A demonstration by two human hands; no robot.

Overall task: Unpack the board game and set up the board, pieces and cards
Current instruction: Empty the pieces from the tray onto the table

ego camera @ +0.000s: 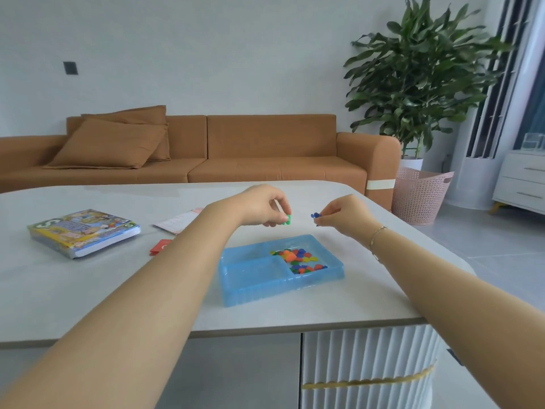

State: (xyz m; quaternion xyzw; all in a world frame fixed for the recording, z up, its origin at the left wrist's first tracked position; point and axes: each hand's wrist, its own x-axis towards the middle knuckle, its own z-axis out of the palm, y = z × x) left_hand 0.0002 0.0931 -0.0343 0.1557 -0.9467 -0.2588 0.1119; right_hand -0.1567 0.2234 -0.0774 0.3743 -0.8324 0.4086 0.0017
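Observation:
A blue plastic tray (250, 276) lies on the white table, its right compartment filled with several small coloured pieces (299, 259). Beyond the tray, my left hand (264, 205) pinches a green piece (287, 219) just above the tabletop. My right hand (343, 214) pinches a blue piece (315, 215) a little to the right of it. The colourful game box (84, 231) rests at the left. A red card stack (160, 246) and a pink-white sheet (178, 221) lie between the box and my left arm.
The white table (88, 290) ends in a rounded edge at the right and front. Behind it stands an orange sofa (206, 149), with a pink basket (420, 196) and a large potted plant (418, 78) at the right.

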